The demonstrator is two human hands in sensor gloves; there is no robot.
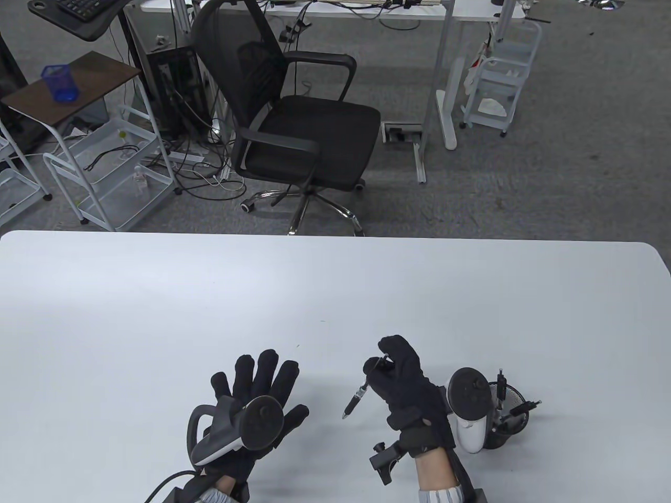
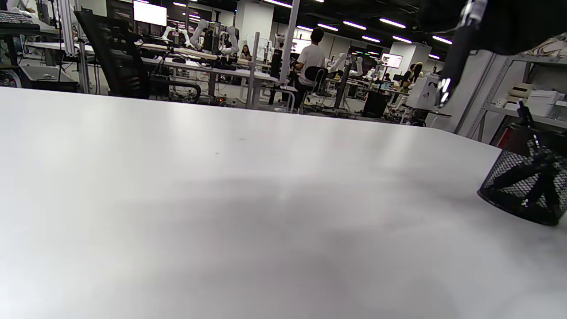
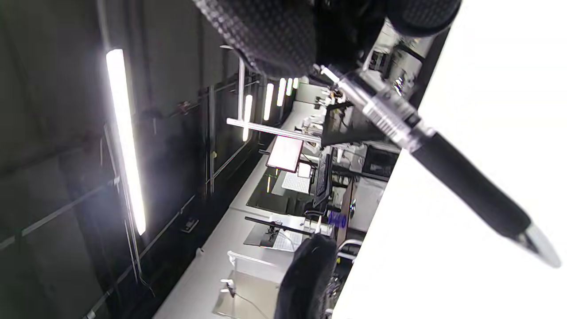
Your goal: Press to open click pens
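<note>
Right hand point(image 1: 406, 385) held a click pen point(image 1: 358, 393) off the desk point(image 1: 335, 293), near the front edge, right of centre. Fingers curled around the pen's upper barrel, thumb up at the button end point(image 1: 384, 359). Couldn't tell whether the thumb was pressing the button or just resting on it. Pen slanted down and to the left, tip point(image 1: 346, 415) lower and closer to the front edge, clear of the surface.

Right wrist view: same pen point(image 3: 436, 159) ran diagonally from the gloved fingers point(image 3: 270, 35) at the top; clear section with printed bars, then black grip, then silver cone tip point(image 3: 538, 246). Whether the writing point stuck out was too blurred to tell.

Left hand point(image 1: 257, 393) was spread, fingers apart and extended, palm down over the desk near the front edge, left of centre. It held nothing. Tracker point(image 1: 236, 427) sat on its back. Left and right hands were apart, the pen tip between them.

Black mesh pen cup point(image 1: 506, 416) stood near the front right part of the desk, just beside the right hand's tracker point(image 1: 469, 414), partly hidden by it. Several more pens point(image 1: 503, 385) stuck out of the rim at angles. Left wrist view showed the mesh cup point(image 2: 529, 188) at the right edge of frame, standing on the desk with dark pens inside.
</note>
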